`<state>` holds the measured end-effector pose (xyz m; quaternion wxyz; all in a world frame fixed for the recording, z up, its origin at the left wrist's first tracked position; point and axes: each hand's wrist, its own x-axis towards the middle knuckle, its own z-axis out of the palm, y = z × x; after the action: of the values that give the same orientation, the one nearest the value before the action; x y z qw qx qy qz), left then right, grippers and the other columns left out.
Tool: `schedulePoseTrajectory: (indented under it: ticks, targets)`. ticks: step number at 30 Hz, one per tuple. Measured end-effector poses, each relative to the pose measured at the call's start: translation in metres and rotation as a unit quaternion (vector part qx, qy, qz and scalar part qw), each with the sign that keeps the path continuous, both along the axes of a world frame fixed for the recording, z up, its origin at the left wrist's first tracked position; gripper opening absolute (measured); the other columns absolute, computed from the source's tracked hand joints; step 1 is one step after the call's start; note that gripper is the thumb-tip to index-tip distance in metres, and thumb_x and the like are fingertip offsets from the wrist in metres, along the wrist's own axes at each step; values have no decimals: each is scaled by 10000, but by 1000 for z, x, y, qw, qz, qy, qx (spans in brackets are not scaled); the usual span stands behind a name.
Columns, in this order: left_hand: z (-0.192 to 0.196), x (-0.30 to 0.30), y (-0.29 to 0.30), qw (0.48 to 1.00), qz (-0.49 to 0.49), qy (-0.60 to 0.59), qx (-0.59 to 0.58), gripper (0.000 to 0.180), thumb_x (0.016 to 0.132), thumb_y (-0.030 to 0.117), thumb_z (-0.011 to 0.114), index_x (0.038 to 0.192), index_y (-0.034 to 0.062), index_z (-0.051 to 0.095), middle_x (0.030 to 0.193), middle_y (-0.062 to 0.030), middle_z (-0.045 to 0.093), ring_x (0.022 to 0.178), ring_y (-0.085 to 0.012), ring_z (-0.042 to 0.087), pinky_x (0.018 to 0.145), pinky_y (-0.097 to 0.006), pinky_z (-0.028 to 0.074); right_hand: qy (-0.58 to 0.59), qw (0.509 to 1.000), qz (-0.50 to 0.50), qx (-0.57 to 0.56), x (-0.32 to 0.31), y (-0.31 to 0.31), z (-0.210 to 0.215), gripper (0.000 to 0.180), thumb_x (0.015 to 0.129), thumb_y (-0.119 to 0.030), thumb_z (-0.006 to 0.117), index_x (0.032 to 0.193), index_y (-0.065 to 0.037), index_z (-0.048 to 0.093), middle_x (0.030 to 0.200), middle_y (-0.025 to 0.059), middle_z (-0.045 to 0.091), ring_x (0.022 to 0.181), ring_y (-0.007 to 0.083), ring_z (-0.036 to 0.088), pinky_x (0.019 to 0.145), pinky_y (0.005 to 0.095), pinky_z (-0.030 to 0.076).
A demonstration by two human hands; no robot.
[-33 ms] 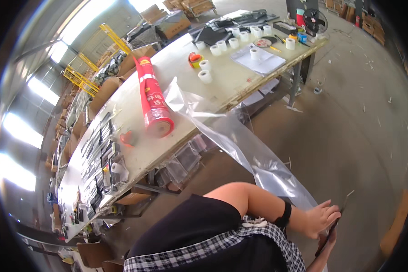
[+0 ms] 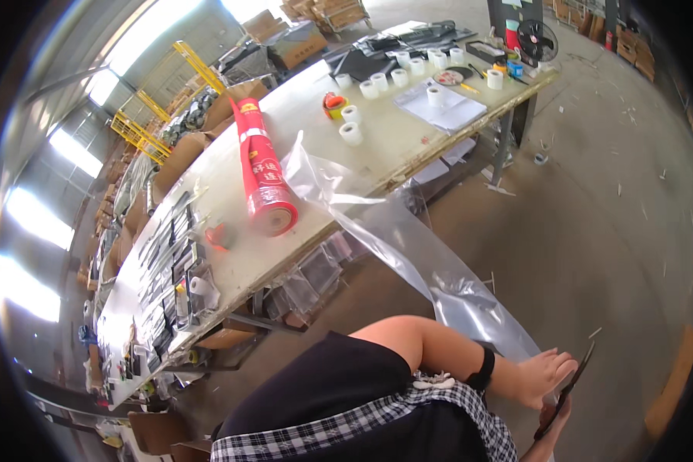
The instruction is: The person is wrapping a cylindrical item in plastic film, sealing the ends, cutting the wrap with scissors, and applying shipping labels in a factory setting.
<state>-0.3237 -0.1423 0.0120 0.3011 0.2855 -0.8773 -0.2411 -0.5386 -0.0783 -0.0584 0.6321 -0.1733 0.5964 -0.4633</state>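
Plastic sheet (image 2: 454, 277) running off table (image 2: 296, 112), outer end at left hand (image 2: 545, 377), can't tell if gripped, right hand (image 2: 558, 425) closed around dark blade-like tool (image 2: 568, 390), spreading apparently done, no finished cut visible, work at end seemingly unfinished.

Glaring white through the left-hand windows (image 2: 27, 289), glinting off the clear film (image 2: 408, 242), bending at the edges, fading to black in the corners.

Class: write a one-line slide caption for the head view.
Left hand by a clear plastic sheet running off the worktable; right hand holding a dark, slender tool.
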Motion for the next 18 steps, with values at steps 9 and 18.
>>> schedulePoseTrajectory:
  ticks: [9,18]
  targets:
    - [-17,35,-38,958,-116,-262,21,115,790,166,564,833,129,665,815,-111,679,764,-305,685,584,-428,551,630,739,228,-72,53,7,67,160,806,-67,599,937,-51,507,839,218,612,808,430,595,679,498,449]
    - [-23,111,-83,921,-183,-341,53,258,773,264,651,971,102,616,997,-116,625,1021,-327,580,817,-464,467,665,736,37,121,27,74,31,126,832,-64,565,953,-53,534,861,214,643,829,426,605,693,510,456]
